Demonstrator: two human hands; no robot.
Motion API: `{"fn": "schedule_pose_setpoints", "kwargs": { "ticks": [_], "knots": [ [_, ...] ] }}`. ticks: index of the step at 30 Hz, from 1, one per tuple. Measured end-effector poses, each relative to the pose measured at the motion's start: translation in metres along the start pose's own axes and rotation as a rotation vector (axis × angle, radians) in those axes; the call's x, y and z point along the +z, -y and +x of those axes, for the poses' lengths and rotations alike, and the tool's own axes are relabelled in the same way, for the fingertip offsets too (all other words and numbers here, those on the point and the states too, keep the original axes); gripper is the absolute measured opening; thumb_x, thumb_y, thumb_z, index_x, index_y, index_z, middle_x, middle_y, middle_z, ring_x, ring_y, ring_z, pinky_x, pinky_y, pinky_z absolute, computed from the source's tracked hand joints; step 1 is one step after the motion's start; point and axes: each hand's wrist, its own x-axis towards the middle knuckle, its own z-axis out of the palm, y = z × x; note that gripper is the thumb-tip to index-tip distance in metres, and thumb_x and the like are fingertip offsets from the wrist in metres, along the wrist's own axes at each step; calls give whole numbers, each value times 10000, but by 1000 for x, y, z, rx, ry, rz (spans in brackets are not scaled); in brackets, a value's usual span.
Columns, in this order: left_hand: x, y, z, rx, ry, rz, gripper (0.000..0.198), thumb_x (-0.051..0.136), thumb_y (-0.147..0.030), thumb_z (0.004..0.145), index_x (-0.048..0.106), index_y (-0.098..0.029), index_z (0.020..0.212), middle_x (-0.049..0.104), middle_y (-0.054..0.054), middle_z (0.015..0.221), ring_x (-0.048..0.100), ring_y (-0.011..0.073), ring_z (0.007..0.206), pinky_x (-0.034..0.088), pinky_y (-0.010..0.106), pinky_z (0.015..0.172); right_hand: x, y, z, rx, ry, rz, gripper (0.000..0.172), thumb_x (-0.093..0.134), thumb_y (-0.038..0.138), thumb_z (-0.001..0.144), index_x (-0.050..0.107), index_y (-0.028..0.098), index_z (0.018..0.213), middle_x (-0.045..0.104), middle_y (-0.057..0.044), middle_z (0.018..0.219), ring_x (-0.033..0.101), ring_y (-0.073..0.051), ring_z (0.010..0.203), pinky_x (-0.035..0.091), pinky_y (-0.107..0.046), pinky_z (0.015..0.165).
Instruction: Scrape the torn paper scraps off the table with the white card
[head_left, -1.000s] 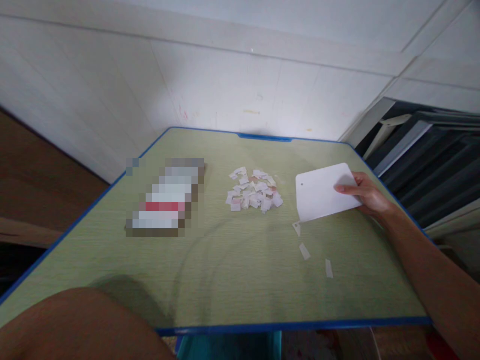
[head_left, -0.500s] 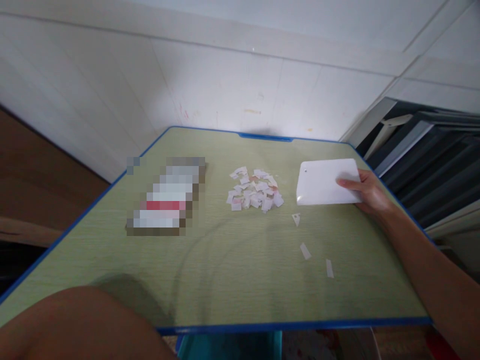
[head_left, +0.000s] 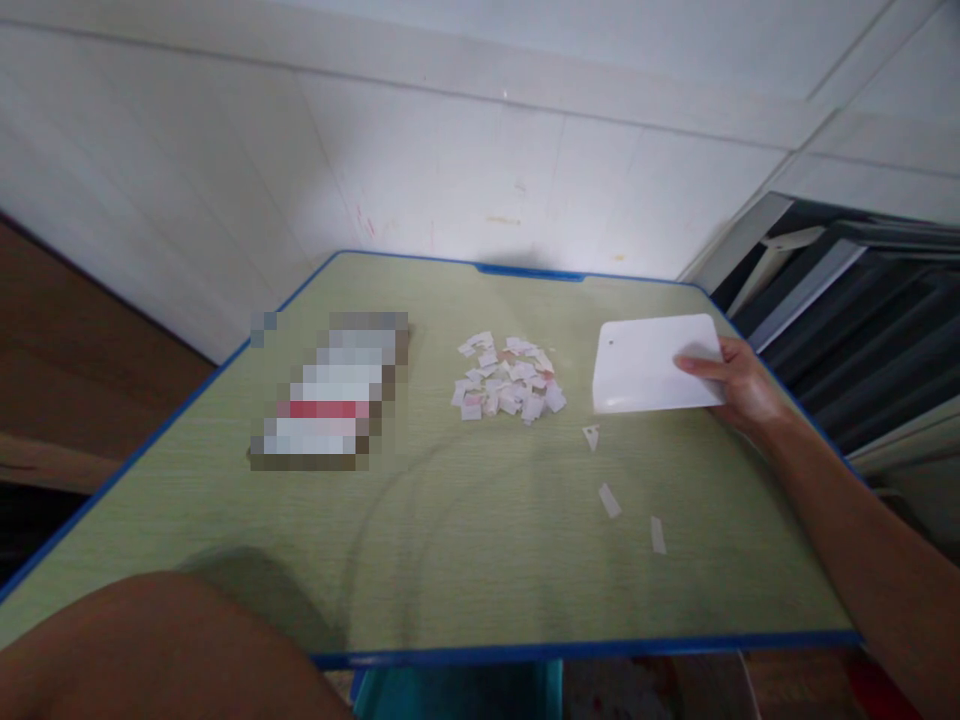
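My right hand (head_left: 746, 385) grips the right end of a flat white board (head_left: 652, 362) with rounded corners and a small hole at its upper left. The thumb lies on top; the other fingers are mostly hidden underneath. Left of the board, a pile of small torn paper pieces (head_left: 510, 378) lies on the green table (head_left: 465, 560). Three loose scraps lie nearer the front: a triangular scrap (head_left: 592, 437), a slanted strip (head_left: 610, 500) and another strip (head_left: 658, 535). My left hand is out of view.
A blurred-out flat object (head_left: 330, 390) with a red band lies on the table's left. Bare skin (head_left: 157, 650) fills the lower left corner. Dark panels (head_left: 862, 300) lean at the right, a white wall (head_left: 450, 170) stands behind, and a teal bin (head_left: 461, 690) sits below the front edge.
The whole view has shifted very slightly. The white board's near edge looks a little different in tilt; my right hand keeps its grip, and the paper pieces have stayed put.
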Motion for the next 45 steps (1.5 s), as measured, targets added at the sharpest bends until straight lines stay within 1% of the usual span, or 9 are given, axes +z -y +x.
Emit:
{"fn": "schedule_pose_setpoints", "kwargs": {
  "ticks": [6,13,18,22,26,29,33,40,45],
  "knots": [
    [-28,-3,31,-31,123,76,161,390,-258,373,487,-324,262,426,-22,369,361,77,277,119,199,304,3,2,-3,31,33,-74,132,680,206,617,622,135,711,624,23,626,549,-90,481,401,-186,447],
    [-8,-7,23,-77,79,5,177,379,-268,362,520,-359,306,426,-38,363,352,79,260,117,205,300,16,3,-9,11,125,-99,151,666,228,635,618,142,749,613,23,623,524,-78,473,370,-178,429],
    [-4,-11,23,-91,64,-27,179,373,-281,363,524,-362,311,424,-38,358,337,77,248,100,207,298,27,-3,-10,-10,171,-114,160,676,242,617,631,156,744,614,14,614,534,-94,474,383,-190,425],
    [2,-15,20,-21,169,-10,173,361,-281,355,483,-361,261,396,-36,326,323,79,241,66,218,302,28,-3,-11,-18,162,-20,162,675,223,613,636,172,761,624,19,622,550,-98,479,405,-197,440],
    [10,-16,18,67,319,32,171,356,-271,343,450,-357,228,347,-30,290,307,78,234,41,225,313,13,2,-8,18,125,20,147,675,197,606,637,158,743,641,15,638,564,-97,487,420,-189,452],
    [9,-15,22,103,387,63,169,364,-266,349,444,-347,223,325,-28,281,294,72,232,44,221,316,1,3,-5,62,168,-52,133,682,191,586,640,143,703,637,8,597,558,-102,455,408,-182,418],
    [-3,-16,31,76,356,73,166,385,-257,371,466,-334,249,358,-32,307,303,62,246,74,209,310,-6,3,-4,110,261,-109,116,683,178,564,641,140,665,634,5,569,558,-112,434,399,-179,388],
    [-20,-16,36,6,240,71,170,398,-270,418,525,-327,321,409,-45,370,342,64,276,137,194,317,-1,0,-4,68,192,-83,146,680,199,593,649,165,732,645,20,632,565,-97,487,420,-176,448],
    [-23,-12,29,41,284,135,160,394,-258,368,525,-322,301,402,-24,355,356,89,275,120,210,317,-7,5,-6,156,274,-130,88,663,175,588,650,145,670,636,-3,579,550,-117,441,387,-194,406]
  ]
}}
